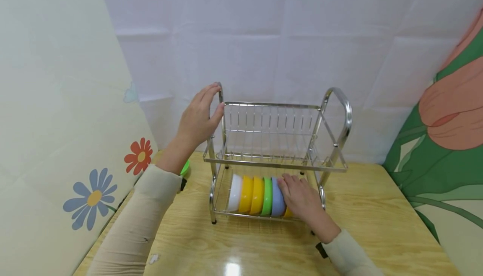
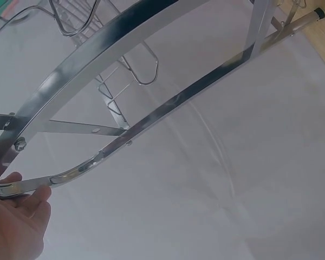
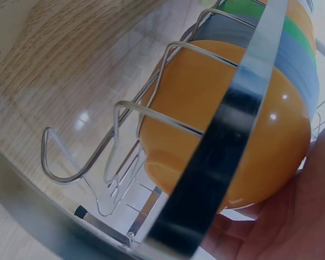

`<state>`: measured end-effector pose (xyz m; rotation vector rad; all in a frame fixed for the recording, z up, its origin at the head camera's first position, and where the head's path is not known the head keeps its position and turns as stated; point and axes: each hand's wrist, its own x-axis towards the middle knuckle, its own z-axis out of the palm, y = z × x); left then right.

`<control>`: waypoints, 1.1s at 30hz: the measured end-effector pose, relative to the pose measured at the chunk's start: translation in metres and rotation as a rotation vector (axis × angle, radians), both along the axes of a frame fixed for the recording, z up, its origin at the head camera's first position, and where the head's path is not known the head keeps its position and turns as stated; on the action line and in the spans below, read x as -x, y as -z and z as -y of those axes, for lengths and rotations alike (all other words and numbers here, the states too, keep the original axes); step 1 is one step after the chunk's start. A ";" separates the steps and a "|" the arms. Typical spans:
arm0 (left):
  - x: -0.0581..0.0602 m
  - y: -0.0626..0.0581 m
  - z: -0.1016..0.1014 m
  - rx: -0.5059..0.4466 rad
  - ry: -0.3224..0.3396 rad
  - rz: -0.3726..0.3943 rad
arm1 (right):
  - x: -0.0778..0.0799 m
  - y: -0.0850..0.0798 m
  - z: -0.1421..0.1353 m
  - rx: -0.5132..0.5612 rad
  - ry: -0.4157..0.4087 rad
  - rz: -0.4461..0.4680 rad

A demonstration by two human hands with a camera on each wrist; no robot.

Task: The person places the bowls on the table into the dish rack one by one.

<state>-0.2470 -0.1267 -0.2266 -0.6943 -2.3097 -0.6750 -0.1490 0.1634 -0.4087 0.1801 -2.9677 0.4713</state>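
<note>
A two-tier metal dish rack (image 1: 275,165) stands on the wooden table. My left hand (image 1: 200,116) holds the top of its left side frame; in the left wrist view, thumb and fingers (image 2: 39,208) are round the metal tube (image 2: 81,169). On the lower tier, bowls stand on edge in a row: white (image 1: 235,194), two yellow-orange (image 1: 252,194), green (image 1: 267,196), blue (image 1: 278,200) and an orange bowl (image 3: 287,141) at the right end. My right hand (image 1: 303,198) grips that orange bowl by its rim; some fingertips are hidden behind it.
The upper tier (image 1: 269,131) holds no dishes. A bright green dish (image 1: 185,168) shows partly behind my left forearm. White cloth (image 1: 249,58) hangs behind the rack, and flower-printed panels (image 1: 94,198) stand at both sides. A small white scrap (image 1: 154,259) lies at the table's front left.
</note>
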 end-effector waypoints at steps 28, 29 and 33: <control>-0.003 -0.001 0.000 -0.014 0.020 0.025 | -0.064 -0.081 -0.005 0.096 -0.145 -0.126; -0.003 -0.001 0.000 -0.014 0.021 0.027 | -0.069 -0.085 -0.004 0.109 -0.159 -0.127; -0.004 -0.001 0.000 -0.014 0.028 0.026 | -0.090 -0.103 -0.004 0.128 -0.212 -0.134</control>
